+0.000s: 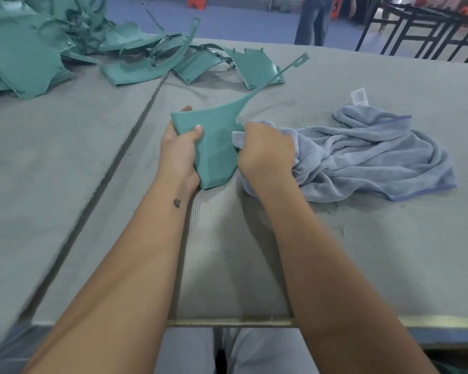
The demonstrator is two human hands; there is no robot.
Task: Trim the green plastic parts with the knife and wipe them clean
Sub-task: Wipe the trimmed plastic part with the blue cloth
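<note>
A green plastic part (216,147) with a long thin arm reaching up and right is held over the table's middle. My left hand (177,152) grips its left edge, thumb on the top face. My right hand (265,152) clutches a bunched end of a pale blue cloth (368,160) and presses it against the part's right side. The remainder of the cloth trails to the right on the table. No knife is in view.
A heap of green plastic parts (52,47) fills the far left, with two more parts (254,68) behind the held one. The grey padded table (389,252) has a dark seam (114,168) running diagonally. A person (312,20) and black racks (422,31) stand beyond.
</note>
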